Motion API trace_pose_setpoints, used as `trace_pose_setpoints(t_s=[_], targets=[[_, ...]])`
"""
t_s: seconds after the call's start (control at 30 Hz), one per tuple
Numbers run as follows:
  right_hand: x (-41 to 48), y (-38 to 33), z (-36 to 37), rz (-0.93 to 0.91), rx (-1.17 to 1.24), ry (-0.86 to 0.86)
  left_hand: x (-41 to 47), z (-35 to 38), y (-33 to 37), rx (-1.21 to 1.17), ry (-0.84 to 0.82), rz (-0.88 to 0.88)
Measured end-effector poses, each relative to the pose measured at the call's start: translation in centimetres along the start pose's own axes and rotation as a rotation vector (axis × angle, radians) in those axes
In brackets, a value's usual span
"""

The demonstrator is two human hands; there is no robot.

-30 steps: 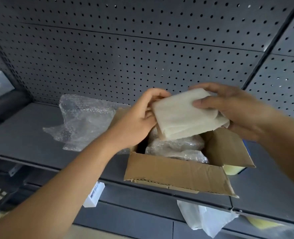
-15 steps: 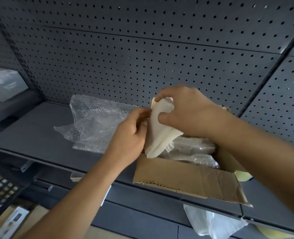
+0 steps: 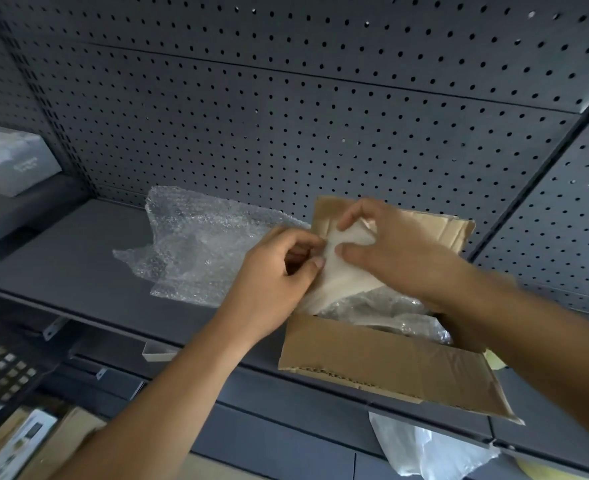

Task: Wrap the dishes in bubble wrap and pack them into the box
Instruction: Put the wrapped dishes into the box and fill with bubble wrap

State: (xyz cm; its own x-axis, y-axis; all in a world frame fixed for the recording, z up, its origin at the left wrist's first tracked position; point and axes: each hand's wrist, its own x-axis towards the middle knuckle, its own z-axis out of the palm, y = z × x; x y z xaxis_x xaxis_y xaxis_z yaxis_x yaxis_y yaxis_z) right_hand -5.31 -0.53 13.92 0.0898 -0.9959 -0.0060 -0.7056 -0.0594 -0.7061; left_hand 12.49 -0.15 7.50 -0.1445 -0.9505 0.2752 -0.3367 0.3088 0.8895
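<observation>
The person is standing at a dark shelf [image 3: 61, 258] with the cardboard box [image 3: 383, 358] sitting at its front edge, flaps open, the near flap hanging out over the edge. Both hands are working just above the box's left side. The left hand [image 3: 275, 271] is pinching the edge of a white padded bundle [image 3: 345, 282] between thumb and fingertips, so its grip is closed on that bundle. The right hand [image 3: 404, 254] is curling over the bundle's top with the thumb pressing on its face, its grip likewise closed on it. The bundle is tilting down into the box, its lower end dipping below the rim. I cannot tell whether a dish is inside the white padding or whether it is only a folded sheet going in as cushioning.

Inside the box, clear wrapped bundles [image 3: 400, 313] are already lying packed and filling much of what I can see of it, so I judge most of the wrapping and packing to be done. A crumpled sheet of loose bubble wrap [image 3: 199, 244] is lying on the shelf just left of the box, touching nothing in the hands. No bare dish is showing anywhere on the shelf.

As I see it, what is remaining is seating this white bundle in the box, perhaps using the spare wrap as filler, and folding the flaps shut.
</observation>
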Motion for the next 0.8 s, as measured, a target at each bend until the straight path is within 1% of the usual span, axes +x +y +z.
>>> trace_pose_setpoints(t_s=[0.03,0.2,0.27,0.33,0.4,0.5,0.57,0.63,0.67,0.7,0.77,0.8], targets=[[0.1,-0.1,0.3,-0.029,-0.102,-0.009,0.0,0.1,0.0,-0.007,-0.007,0.004],[1.6,-1.5,2.0,-0.034,-0.319,-0.052,0.1,0.2,0.1,0.006,-0.011,0.006],[2.1,-2.0,3.5,-0.081,-0.423,-0.048,0.2,0.3,-0.3,0.002,0.052,-0.005],[2.1,-2.3,4.8,-0.111,-0.455,-0.046,0.2,0.4,-0.7,-0.018,0.114,-0.027],[2.0,-2.2,5.7,-0.085,-0.427,-0.086,0.2,0.5,-0.8,0.005,0.112,-0.02],[2.0,-1.6,5.7,0.013,-0.272,-0.193,0.2,0.5,-0.8,0.033,0.093,0.005],[1.9,-1.5,4.2,0.029,-0.153,-0.302,0.2,0.6,-0.8,0.03,0.075,0.008],[1.4,-1.7,2.2,0.058,0.029,-0.457,0.3,0.6,-0.8,0.046,0.06,0.001],[1.1,-1.8,1.2,0.078,0.07,-0.515,0.4,0.7,-0.8,0.047,0.06,-0.003],[1.0,-1.8,0.6,0.075,0.031,-0.528,0.4,0.7,-0.8,0.043,0.066,-0.004],[1.3,-1.2,0.8,0.025,-0.144,-0.463,0.4,0.8,-0.9,0.036,0.078,-0.006],[1.4,-1.0,1.3,0.011,-0.168,-0.447,0.4,0.8,-0.9,0.029,0.083,-0.011]])
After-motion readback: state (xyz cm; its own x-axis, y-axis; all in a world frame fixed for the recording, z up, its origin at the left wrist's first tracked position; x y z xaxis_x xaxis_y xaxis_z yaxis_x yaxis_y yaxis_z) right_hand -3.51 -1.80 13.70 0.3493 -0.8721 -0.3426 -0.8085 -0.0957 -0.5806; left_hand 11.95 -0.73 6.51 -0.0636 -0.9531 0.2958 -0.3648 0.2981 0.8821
